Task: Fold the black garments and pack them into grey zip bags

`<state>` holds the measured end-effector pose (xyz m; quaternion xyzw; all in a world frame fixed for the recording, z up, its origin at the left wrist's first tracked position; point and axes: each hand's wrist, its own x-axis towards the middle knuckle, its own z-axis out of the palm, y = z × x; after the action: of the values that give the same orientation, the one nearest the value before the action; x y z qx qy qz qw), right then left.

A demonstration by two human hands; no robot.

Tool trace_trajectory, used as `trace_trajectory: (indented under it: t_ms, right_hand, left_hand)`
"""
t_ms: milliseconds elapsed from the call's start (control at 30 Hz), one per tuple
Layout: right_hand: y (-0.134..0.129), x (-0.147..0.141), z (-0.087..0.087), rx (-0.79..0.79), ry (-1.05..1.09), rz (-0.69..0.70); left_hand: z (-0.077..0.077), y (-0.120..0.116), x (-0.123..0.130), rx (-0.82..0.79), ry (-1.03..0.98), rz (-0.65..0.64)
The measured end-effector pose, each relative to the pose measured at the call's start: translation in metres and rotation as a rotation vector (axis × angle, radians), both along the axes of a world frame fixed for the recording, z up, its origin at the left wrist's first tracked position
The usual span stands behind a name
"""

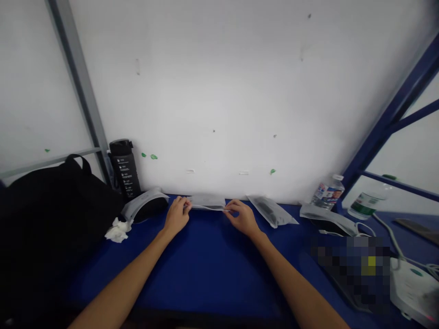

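My left hand [177,216] and my right hand [242,218] pinch opposite ends of a flat grey translucent plastic bag [206,201], held low over the blue tabletop [206,265] near the wall. To the right of my right hand, a similar bag [269,211] with a dark item inside lies on the table. Beyond my left hand sits a rounded grey-and-black object [146,205], partly wrapped in translucent plastic. The contents of the held bag are hidden or too thin to tell.
A black bag [58,205], black water bottle [125,169] and crumpled tissue [117,231] stand at the left. Another wrapped item [328,219], plastic bottles [327,192], a pixelated patch [353,272] and a white device [413,290] lie right. A white wall backs the table.
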<state>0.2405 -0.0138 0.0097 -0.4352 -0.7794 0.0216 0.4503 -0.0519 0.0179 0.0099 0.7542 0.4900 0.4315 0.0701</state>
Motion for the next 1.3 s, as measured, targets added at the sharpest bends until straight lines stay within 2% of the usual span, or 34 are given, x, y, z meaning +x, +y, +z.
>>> trace_trajectory:
  t_ms: [100, 300, 500, 767, 1067, 1167, 1300]
  right_hand:
    - [-0.001, -0.001, -0.001, 0.013, -0.050, -0.028]
    - [-0.001, -0.013, -0.007, 0.037, -0.114, 0.065]
    - [-0.002, -0.010, -0.001, 0.051, -0.188, 0.059]
    - [-0.010, -0.026, -0.002, 0.151, -0.291, 0.090]
    - [-0.017, -0.039, -0.001, 0.212, -0.329, 0.026]
    - [-0.017, -0.039, 0.000, 0.203, -0.296, 0.055]
    - [-0.016, -0.038, 0.003, 0.175, -0.159, 0.023]
  left_hand:
    - [0.006, -0.003, 0.000, 0.044, 0.091, 0.005]
    - [0.009, -0.010, 0.005, -0.034, 0.220, -0.204]
    - [0.007, -0.011, 0.006, -0.020, 0.163, -0.160]
    - [0.007, -0.017, 0.008, 0.054, 0.206, -0.246]
    - [0.006, -0.023, 0.015, 0.191, 0.304, -0.346]
    - [0.005, -0.022, 0.017, 0.193, 0.242, -0.323]
    - [0.004, -0.019, 0.017, 0.146, 0.073, -0.245]
